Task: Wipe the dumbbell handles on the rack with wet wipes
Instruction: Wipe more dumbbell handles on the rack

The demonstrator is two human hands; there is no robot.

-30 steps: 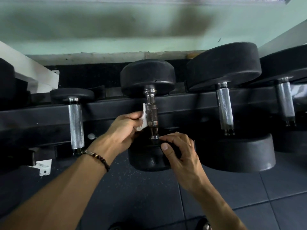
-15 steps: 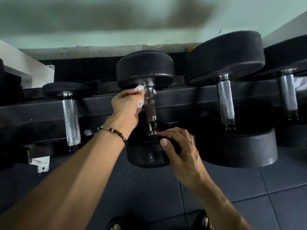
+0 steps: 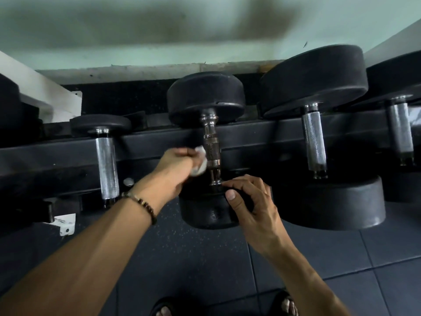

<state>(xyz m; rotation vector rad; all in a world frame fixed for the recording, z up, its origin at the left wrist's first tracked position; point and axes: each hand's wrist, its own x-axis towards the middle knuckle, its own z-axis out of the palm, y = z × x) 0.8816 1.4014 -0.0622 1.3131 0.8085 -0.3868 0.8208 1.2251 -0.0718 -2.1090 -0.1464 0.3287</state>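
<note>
Pale green wall [image 3: 159, 26] fills the upper view, stained with dark smudges; dark rubber floor tiles [image 3: 200, 265] below. Black dumbbell rack [image 3: 45, 156] runs across the middle, its rails carrying a row of black round-head dumbbells lying front to back. Largest dumbbell [image 3: 319, 142] sits right of centre with a bright knurled handle; another further right is cut by the frame edge. Centre dumbbell [image 3: 206, 147] rests across the rails, far head up by the wall, near head toward the camera, its handle [image 3: 210, 144] darker chrome with knurled bands. Small dumbbell [image 3: 107, 153] at left, silver handle, well apart from the centre one. Left hand [image 3: 175, 165] clenched around a crumpled white wet wipe [image 3: 199, 164], pressing it against the left side of the centre handle's lower half. Right hand [image 3: 252, 201] grasps the near head of the centre dumbbell, thumb on its face, fingertips curled over the rim beside the handle collar. Beaded bracelet [image 3: 141, 205] on the left wrist. Sandalled toes show at the bottom edge
</note>
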